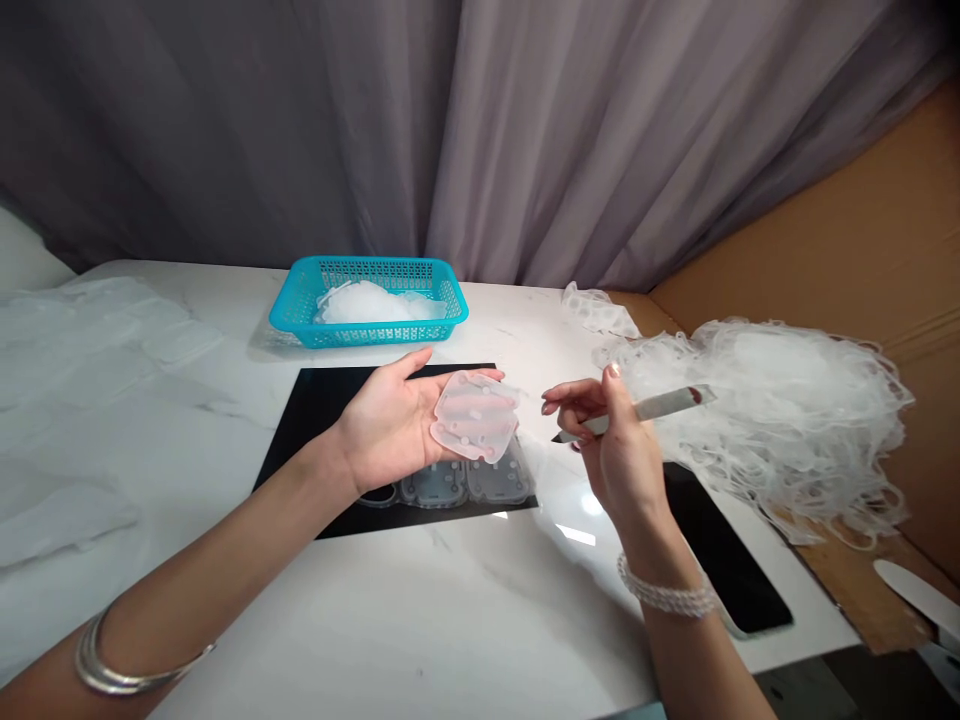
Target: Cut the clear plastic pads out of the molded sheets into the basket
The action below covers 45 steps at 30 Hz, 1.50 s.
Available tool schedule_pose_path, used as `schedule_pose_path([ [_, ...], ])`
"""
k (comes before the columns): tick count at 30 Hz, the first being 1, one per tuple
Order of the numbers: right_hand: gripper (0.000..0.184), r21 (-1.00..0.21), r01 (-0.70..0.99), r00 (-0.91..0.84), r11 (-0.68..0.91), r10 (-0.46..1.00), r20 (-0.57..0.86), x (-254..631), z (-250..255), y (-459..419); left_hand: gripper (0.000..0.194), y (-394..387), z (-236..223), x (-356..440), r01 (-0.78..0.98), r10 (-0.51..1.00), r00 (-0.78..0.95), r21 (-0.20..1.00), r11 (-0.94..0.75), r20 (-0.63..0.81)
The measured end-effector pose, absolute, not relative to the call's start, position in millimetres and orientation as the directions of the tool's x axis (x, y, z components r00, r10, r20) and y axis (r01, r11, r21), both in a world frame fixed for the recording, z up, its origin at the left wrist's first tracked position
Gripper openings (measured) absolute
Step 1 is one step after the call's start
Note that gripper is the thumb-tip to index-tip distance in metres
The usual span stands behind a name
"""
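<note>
Left hand [386,425] lies open, palm up, with a clear rubber piece [474,415] flat on it; right hand [611,440] pinches a knife [645,412], tip just apart from the piece, above a black sheet [300,440].

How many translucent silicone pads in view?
4. One translucent silicone pad lies on the open left hand. Three lie on the black sheet below it: two side by side, and one mostly hidden by the hand. More may be hidden.
</note>
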State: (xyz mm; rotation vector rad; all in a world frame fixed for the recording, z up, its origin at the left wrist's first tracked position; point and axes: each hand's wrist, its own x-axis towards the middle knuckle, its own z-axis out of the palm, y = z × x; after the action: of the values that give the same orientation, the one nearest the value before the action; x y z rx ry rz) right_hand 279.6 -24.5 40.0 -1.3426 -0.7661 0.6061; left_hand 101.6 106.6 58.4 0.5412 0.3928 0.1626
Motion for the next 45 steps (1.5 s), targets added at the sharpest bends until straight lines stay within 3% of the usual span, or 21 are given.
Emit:
schedule_pose_path([
  [3, 0.061, -0.990, 0.050, 0.618, 0.134, 0.774, 0.136, 281, 39, -25, 0.063, 107, 54, 101, -0.055, 0.287, 0.907, 0.591, 0.805, -0.307],
  [5, 0.062, -0.990, 0.046, 0.624, 0.134, 0.770, 0.133, 282, 38, -25, 0.051, 115, 51, 100, -0.092, 0.393, 0.881, 0.720, 0.688, -0.263],
  [6, 0.062, -0.990, 0.039, 0.631, 0.136, 0.765, 0.130, 283, 37, -24, 0.046, 123, 50, 100, -0.121, 0.501, 0.841, 0.830, 0.544, -0.206],
  [8, 0.064, -0.990, 0.026, 0.648, 0.136, 0.752, 0.120, 285, 35, -23, 0.043, 150, 51, 100, -0.133, 0.726, 0.687, 0.987, 0.090, 0.026],
  [9, 0.064, -0.991, 0.026, 0.656, 0.134, 0.746, 0.118, 286, 34, -23, 0.045, 168, 53, 101, -0.064, 0.791, 0.575, 0.975, -0.212, 0.210],
  [12, 0.065, -0.990, 0.080, 0.670, 0.115, 0.729, 0.139, 292, 31, -22, 0.051, 225, 59, 105, 0.153, 0.789, 0.407, 0.817, -0.556, 0.461],
  [15, 0.064, -0.956, 0.293, 0.666, -0.029, 0.723, 0.182, 303, 26, -24, 0.079, 248, 53, 105, 0.339, 0.765, 0.448, 0.703, -0.624, 0.463],
  [17, 0.053, -0.822, 0.519, 0.620, -0.234, 0.765, 0.174, 311, 21, -26, 0.087, 232, 39, 99, 0.421, 0.735, 0.526, 0.619, -0.663, 0.429],
  [19, 0.036, -0.651, 0.671, 0.558, -0.354, 0.820, 0.129, 317, 13, -27, 0.073, 199, 21, 89, 0.443, 0.684, 0.623, 0.550, -0.709, 0.380],
  [20, 0.029, -0.602, 0.708, 0.529, -0.368, 0.842, 0.107, 319, 8, -27, 0.063, 181, 12, 83, 0.482, 0.638, 0.700, 0.447, -0.753, 0.320],
  [23, 0.021, -0.572, 0.742, 0.466, -0.349, 0.882, 0.067, 320, -7, -26, 0.047, 138, -8, 67, 0.536, 0.601, 0.783, 0.317, -0.782, 0.158],
  [28, 0.015, -0.528, 0.776, 0.431, -0.345, 0.901, 0.045, 312, -20, -24, 0.032, 129, -13, 56, 0.564, 0.602, 0.798, 0.327, -0.758, 0.018],
  [32, 0.008, -0.523, 0.775, 0.459, -0.353, 0.885, 0.083, 305, -15, -21, 0.031, 139, 0, 26, 0.642, 0.663, 0.744, 0.368, -0.672, -0.086],
  [36, 0.008, -0.537, 0.777, 0.453, -0.328, 0.884, 0.117, 297, -14, -14, 0.023, 135, 10, -19, 0.653, 0.674, 0.737, 0.308, -0.692, -0.045],
  [38, 0.009, -0.539, 0.776, 0.464, -0.327, 0.875, 0.137, 297, -12, -12, 0.021, 126, 13, -27, 0.672, 0.689, 0.722, 0.178, -0.719, 0.058],
  [40, 0.012, -0.535, 0.774, 0.491, -0.340, 0.855, 0.168, 297, -6, -12, 0.037, 113, 14, -17, 0.667, 0.663, 0.729, 0.042, -0.744, 0.169],
  [42, 0.026, -0.552, 0.765, 0.522, -0.332, 0.821, 0.231, 296, 3, -15, 0.045, 98, 14, 7, 0.567, 0.554, 0.805, 0.000, -0.824, 0.213],
  [45, 0.053, -0.696, 0.684, 0.573, -0.219, 0.752, 0.326, 286, 17, -25, 0.043, 81, 6, 48, 0.263, 0.271, 0.949, 0.072, -0.962, 0.160],
])
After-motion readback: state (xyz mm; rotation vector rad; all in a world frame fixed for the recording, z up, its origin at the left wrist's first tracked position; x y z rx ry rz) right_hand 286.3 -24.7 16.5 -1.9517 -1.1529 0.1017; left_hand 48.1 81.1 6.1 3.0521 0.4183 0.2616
